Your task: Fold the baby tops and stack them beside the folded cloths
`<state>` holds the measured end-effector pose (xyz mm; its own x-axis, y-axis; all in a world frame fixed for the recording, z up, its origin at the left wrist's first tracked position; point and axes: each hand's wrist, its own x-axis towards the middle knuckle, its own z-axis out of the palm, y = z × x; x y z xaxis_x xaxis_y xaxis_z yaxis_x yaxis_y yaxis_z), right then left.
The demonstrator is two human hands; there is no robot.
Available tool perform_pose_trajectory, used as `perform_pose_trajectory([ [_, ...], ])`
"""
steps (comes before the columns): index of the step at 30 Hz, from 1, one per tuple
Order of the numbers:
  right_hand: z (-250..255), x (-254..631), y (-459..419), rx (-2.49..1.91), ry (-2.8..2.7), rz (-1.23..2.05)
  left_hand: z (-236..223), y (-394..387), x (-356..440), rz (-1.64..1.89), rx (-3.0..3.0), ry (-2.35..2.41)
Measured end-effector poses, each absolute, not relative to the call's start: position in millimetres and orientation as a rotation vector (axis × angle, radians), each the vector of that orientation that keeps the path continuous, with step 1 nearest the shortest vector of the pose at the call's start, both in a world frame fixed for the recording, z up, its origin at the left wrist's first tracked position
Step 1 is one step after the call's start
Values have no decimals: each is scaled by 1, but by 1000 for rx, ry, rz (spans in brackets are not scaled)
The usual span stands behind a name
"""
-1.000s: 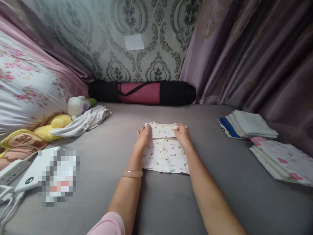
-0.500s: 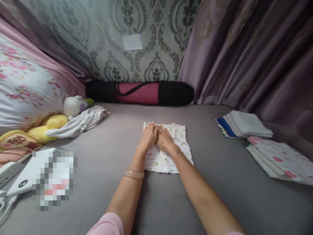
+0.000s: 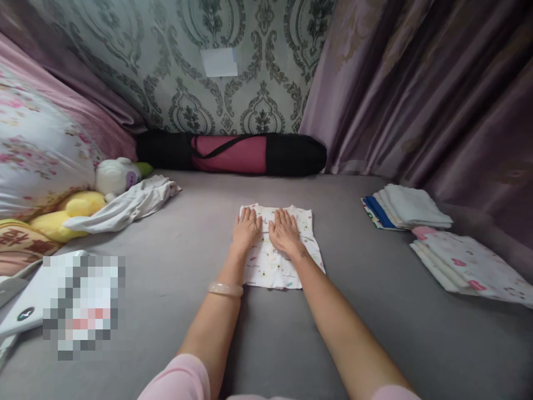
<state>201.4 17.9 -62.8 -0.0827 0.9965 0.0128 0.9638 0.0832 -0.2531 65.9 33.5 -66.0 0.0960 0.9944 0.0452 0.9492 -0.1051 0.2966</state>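
Both hands lie flat, fingers spread and palms down, side by side on a small folded printed garment [image 3: 280,261] in the middle of the grey bed [image 3: 200,233]. The left hand [image 3: 246,229] presses its upper left part, the right hand [image 3: 285,233] the upper middle; neither grip closes on the cloth. Folded stacks [image 3: 410,206] lie near the bed's right edge.

Lighting: dim, soft, even; faint shadows beneath the forearms on the bed [image 3: 175,244]. Wide-angle bowing at edges. Pixelated block lower left; centre sharp.
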Motion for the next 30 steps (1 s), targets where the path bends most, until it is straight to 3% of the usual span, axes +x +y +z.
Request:
perform_pose_trajectory([
  [10, -63, 217, 16, -2221, -1870, 216, -69, 33, 62, 514, 2168, 1924],
  [14, -48, 235, 15, -2120, -1937, 479, -61, 38, 52, 565, 2084, 1809],
  [18, -37, 258, -8, -1961, -2109, 388, -48, 23, 47, 509, 2149, 1788],
  [24, -46, 269, -62, -1763, -2465, 380, -41, -41, 53, 237, 2621, 1140],
  [30, -42, 265, -107, -1592, -2617, 436, -39, -72, 42, 294, 2687, 775],
])
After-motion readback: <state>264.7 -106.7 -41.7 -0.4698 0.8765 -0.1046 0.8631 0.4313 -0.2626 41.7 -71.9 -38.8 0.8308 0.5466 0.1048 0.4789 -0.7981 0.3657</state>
